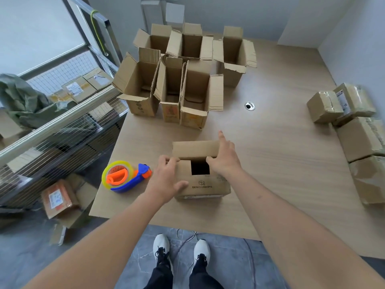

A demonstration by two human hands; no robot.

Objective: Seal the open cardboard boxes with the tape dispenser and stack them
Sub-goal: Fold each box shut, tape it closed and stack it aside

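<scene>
Both hands on small box point(203, 184), flaps part-folded. Left hand point(166, 178) fingers curled over left flap; right hand point(224, 158) fingers spread on far flap. Tape dispenser point(125, 176) lies just left.

**Boxes and tape on the table**

A small brown cardboard box point(203, 185) sits near the front of the table. Its top is partly shut, with a dark square hole in the middle and the far flap standing up. Just to its left lies a blue and orange tape dispenser point(125, 177) with a yellow roll. Farther back stand the open boxes point(177, 80), flaps up. At the right are the taped boxes point(354, 126), stacked.
</scene>
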